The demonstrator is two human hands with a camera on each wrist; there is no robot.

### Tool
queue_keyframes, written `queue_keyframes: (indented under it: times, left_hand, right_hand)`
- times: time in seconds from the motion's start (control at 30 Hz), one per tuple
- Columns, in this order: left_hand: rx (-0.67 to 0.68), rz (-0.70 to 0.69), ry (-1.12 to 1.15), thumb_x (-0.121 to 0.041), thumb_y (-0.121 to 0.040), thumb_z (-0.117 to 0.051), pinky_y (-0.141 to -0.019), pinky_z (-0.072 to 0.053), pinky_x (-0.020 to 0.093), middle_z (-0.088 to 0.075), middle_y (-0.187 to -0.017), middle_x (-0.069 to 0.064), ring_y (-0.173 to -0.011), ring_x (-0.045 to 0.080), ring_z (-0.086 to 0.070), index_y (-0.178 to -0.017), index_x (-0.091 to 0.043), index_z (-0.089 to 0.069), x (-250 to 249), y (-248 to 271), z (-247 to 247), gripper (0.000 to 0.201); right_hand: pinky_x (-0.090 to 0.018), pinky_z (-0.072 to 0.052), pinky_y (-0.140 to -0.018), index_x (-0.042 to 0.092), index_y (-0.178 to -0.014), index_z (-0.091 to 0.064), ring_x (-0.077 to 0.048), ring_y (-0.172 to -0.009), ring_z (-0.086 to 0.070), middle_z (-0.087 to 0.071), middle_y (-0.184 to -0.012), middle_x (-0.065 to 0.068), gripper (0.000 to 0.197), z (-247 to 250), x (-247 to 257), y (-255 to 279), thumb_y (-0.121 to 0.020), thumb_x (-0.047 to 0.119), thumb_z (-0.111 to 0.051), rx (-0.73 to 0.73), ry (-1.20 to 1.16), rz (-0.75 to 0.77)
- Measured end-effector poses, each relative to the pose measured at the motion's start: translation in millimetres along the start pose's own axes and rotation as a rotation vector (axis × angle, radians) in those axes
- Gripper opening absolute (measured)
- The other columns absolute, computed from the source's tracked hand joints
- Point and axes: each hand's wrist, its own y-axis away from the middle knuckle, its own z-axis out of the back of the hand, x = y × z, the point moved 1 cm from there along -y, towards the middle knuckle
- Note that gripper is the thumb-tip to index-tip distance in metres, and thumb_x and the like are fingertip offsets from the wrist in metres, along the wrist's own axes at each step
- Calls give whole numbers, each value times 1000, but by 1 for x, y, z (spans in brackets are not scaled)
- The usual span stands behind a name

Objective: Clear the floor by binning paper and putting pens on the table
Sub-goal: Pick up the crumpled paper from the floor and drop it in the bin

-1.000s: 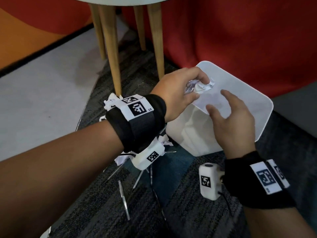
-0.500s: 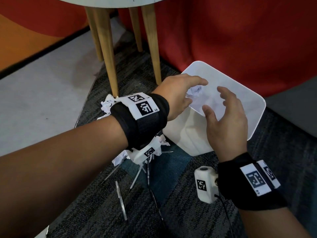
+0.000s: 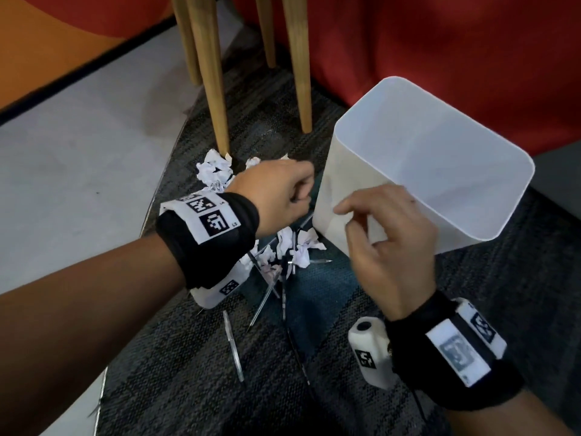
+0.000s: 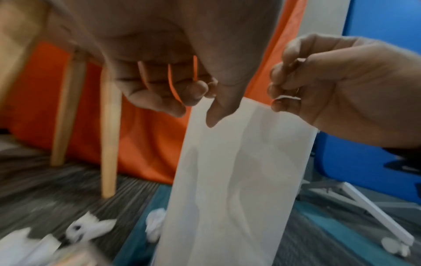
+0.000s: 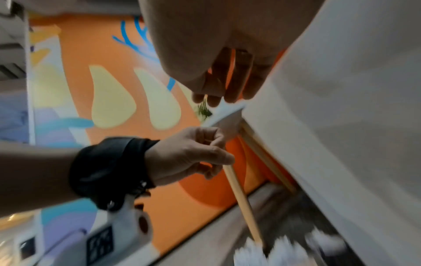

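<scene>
A white plastic bin [image 3: 424, 136] stands on the carpet at the right, and no paper shows inside it. My left hand [image 3: 301, 190] hangs just left of the bin's near corner, fingers curled in, holding nothing. The left wrist view shows those curled fingers [image 4: 173, 93] empty beside the bin wall [image 4: 227, 180]. My right hand [image 3: 355, 218] hovers in front of the bin's near wall, fingers loosely bent and empty. Crumpled paper balls [image 3: 213, 171] lie by a table leg, with more [image 3: 301, 250] under my left wrist. Several pens [image 3: 234, 350] are scattered on the carpet below.
Wooden table legs [image 3: 210, 73] rise at the top centre, close behind the paper. Red upholstery [image 3: 440, 42] backs the bin. The grey carpet [image 3: 188, 388] meets pale hard floor [image 3: 78, 152] on the left.
My left hand has drawn back from over the bin to its left side, and the paper ball it held is gone from it. The right hand has pulled back to the near wall.
</scene>
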Motion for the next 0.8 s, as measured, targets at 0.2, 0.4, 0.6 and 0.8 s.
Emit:
queue_keyframes:
  times: [0.2,0.4,0.6,0.8]
  left_hand:
    - [226,257,-97,-20,-83,-52,-60,-40,32,-47,-65,-3,-67,22,-47,-65,-22,-35,48,21,-57,26]
    - [535,345,-112,-14,-91,-49,-68,-41,31,-59,-99,4,-87,26,-54,-99,-21,-51,70,32,-117,11]
    - [759,271,-113,-8,-98,-41,-114,-23,32,-23,-156,10,-142,26,-26,-150,-12,-21,73,58,-160,55]
    - [809,237,-179,-1,-85,-60,-107,-33,36,-31,-147,17,-133,34,-37,-149,-7,-20,78,64,-168,76]
  right_hand:
    - [-35,-52,-76,22,-89,-70,-17,-80,-61,-70,-88,2,24,-85,-63,53,-80,3,-59,517,170,-365]
    - [-39,-48,-94,17,-121,-63,-29,-114,-55,-57,-126,-8,35,-137,-104,92,-87,9,-58,784,230,-548]
    - [-44,-39,-106,18,-142,-42,-35,-131,-40,-37,-148,-8,58,-156,-119,115,-87,9,-56,960,308,-548]
    - [-39,-44,-91,18,-123,-56,-35,-113,-49,-51,-122,-11,31,-140,-125,133,-92,12,-53,1016,382,-603]
